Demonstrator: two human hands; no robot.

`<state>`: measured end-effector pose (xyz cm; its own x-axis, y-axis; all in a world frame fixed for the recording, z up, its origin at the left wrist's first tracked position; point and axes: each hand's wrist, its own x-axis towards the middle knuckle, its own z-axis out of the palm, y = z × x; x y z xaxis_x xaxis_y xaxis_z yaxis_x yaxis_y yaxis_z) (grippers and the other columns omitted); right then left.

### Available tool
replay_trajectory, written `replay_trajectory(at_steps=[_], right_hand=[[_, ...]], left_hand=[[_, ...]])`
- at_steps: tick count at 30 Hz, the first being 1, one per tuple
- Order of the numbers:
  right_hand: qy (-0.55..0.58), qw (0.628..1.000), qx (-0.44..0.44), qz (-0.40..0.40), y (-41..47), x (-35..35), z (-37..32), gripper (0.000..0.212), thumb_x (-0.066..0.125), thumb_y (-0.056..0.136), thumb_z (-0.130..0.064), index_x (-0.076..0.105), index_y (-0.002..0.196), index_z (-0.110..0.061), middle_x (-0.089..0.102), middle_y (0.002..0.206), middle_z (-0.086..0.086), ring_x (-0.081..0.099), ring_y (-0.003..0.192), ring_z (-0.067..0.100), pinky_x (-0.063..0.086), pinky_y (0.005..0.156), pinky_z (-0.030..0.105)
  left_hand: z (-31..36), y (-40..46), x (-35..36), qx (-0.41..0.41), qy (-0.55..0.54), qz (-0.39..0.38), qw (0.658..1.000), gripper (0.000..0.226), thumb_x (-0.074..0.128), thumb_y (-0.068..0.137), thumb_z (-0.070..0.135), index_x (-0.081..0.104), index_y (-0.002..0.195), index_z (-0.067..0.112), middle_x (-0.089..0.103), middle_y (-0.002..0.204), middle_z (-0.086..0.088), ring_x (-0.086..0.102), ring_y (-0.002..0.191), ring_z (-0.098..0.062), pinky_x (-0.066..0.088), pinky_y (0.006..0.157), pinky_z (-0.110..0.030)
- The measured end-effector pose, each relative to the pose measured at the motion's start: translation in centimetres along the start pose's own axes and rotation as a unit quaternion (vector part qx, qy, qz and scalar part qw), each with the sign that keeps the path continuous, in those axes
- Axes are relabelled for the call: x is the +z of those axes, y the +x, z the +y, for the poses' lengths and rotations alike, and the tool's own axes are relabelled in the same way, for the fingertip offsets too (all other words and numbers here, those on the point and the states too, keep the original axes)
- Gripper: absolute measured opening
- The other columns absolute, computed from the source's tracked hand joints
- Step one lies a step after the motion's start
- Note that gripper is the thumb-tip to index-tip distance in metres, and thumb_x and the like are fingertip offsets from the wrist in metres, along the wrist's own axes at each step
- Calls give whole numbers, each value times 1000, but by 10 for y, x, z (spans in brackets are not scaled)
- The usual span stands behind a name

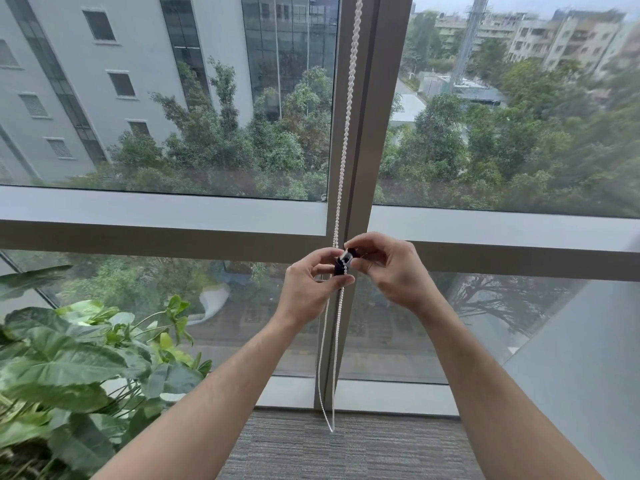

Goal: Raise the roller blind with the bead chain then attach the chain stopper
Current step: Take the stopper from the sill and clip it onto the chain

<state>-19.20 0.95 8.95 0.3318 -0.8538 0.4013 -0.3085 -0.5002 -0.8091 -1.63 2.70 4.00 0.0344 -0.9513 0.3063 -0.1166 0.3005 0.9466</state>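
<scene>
Right in the middle of the frame, two bare hands meet in front of a big window. The left hand [306, 289] and the right hand [388, 271] both pinch one small dark clip [343, 263] between thumb and fingertips. This clip is the chain stopper. It has a little white part at its top, and it sits on the white bead chain [341, 161].

The bead chain hangs down from the top middle of the frame, just beside the grey window post [367, 133]. It looks like two strands close together up high. It runs into the clip between the hands. Below the hands the two strands spread a little apart and drop to a loop [330, 427] at the lower middle of the frame, near the grey carpet [346, 452].

Both hands are closed on the clip, with the fingers curled in. Whether the clip is snapped shut on the beads is too small to tell.

A leafy green plant [76, 368] fills the lower left of the frame. A grey bar [156, 233] crosses the window from side to side, just above the hands. Through the glass, a grey building [104, 81] shows at the upper left, and green trees [485, 150] fill the middle and the right. More buildings stand at the upper right, far off.
</scene>
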Motion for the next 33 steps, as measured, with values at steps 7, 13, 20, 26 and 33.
replay_trajectory(at_steps=[7,13,20,26,33], right_hand=[[-23,998,-38,-50,5,-4,-10,33,67,82,12,75,95,-17,73,103,-1,71,98,11,59,89,32],[-61,994,-64,-63,6,-3,-11,26,67,86,7,78,99,-12,72,108,0,69,104,11,57,92,30],[-34,996,-67,-38,8,-2,-10,11,77,82,-3,79,91,-10,74,99,0,73,92,11,57,88,26],[-22,997,-54,-46,9,-4,-7,15,75,82,1,79,89,-12,76,100,-3,73,96,10,57,90,28],[-19,998,-43,-45,7,0,-5,19,73,81,8,78,89,-8,77,99,2,74,95,11,59,88,32]], left_hand=[[2,0,-2,-2,-4,-16,1000,37,87,69,21,73,103,30,76,94,5,72,93,-27,59,86,-47],[3,-1,-4,3,-9,-23,1000,41,88,70,18,73,108,24,77,96,4,74,88,-17,58,78,-28],[5,-2,-5,3,-32,-34,999,39,86,71,11,73,104,27,76,95,1,72,84,-13,57,76,-26],[2,-2,-4,-4,-34,-36,999,38,86,71,9,73,106,19,76,96,0,71,83,-12,56,74,-24],[3,0,-6,-6,-39,-41,998,43,86,71,5,73,110,18,76,100,-11,72,84,-13,58,72,-27]])
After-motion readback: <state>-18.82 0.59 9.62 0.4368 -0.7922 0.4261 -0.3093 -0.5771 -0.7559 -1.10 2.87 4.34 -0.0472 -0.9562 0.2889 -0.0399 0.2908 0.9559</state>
